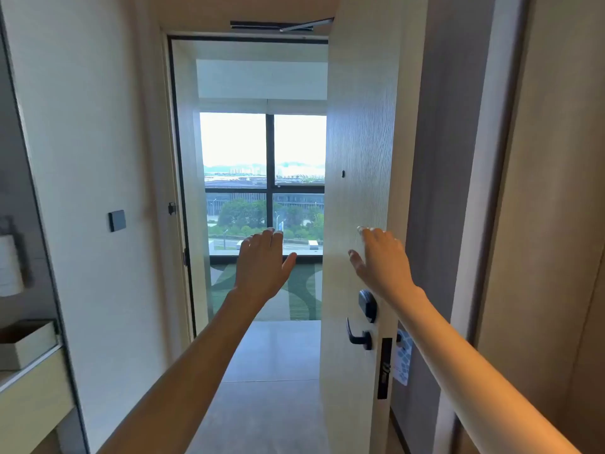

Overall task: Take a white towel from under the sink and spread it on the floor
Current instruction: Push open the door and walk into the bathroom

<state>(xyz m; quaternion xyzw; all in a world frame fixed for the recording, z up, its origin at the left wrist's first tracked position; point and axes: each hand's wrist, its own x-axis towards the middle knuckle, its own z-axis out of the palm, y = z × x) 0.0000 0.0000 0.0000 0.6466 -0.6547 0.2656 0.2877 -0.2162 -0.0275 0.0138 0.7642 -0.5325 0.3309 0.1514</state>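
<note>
Both my arms reach forward at chest height. My left hand is held out flat in the open doorway, fingers straight, touching nothing. My right hand lies with straight fingers against the light wooden door, above its dark handle and lock plate. No towel and no sink are in view. At the left edge, a mirror or glass panel shows a blurred white shape and a box on a shelf.
The door stands partly open to the right. Beyond the grey tiled floor lies green patterned carpet and a large window. A dark wall switch sits on the left wall. A paper tag hangs behind the door edge.
</note>
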